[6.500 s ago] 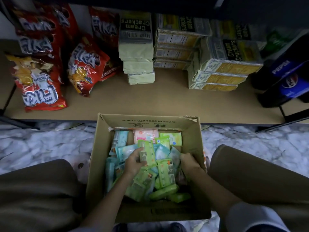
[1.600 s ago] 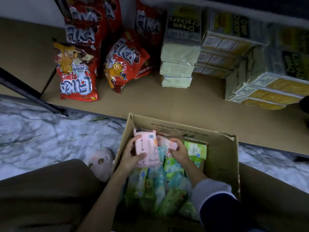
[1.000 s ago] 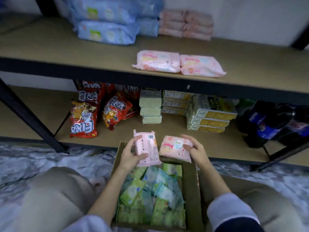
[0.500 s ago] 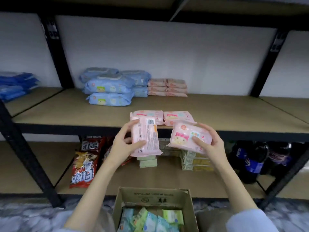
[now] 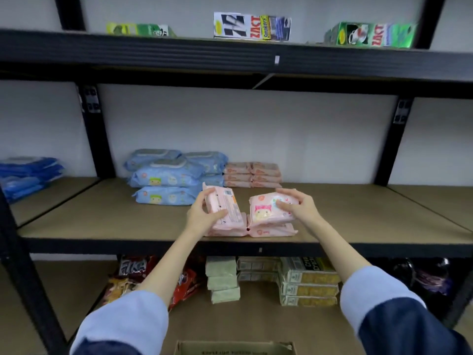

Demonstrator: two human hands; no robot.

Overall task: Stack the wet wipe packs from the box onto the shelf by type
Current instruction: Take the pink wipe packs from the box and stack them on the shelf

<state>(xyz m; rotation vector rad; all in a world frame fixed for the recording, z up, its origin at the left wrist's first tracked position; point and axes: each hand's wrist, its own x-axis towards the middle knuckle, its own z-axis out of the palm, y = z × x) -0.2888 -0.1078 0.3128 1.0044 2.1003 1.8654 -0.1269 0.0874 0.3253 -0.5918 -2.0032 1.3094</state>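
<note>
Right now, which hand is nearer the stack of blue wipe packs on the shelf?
Left. The left hand holds a pink pack just right of the blue wipe packs; the right hand is farther right.

I see my left hand (image 5: pixel 204 216) gripping a pink pack (image 5: pixel 224 204) with its barcode side up, over another pink pack (image 5: pixel 227 228) lying on the shelf (image 5: pixel 115 219). My right hand (image 5: pixel 298 204) holds a pink pack with a cartoon face (image 5: pixel 267 208) on the right-hand shelf pack (image 5: pixel 271 230). Blue packs (image 5: pixel 169 175) and a pink stack (image 5: pixel 252 174) sit farther back. The box (image 5: pixel 235 348) is near, at the bottom edge.
</note>
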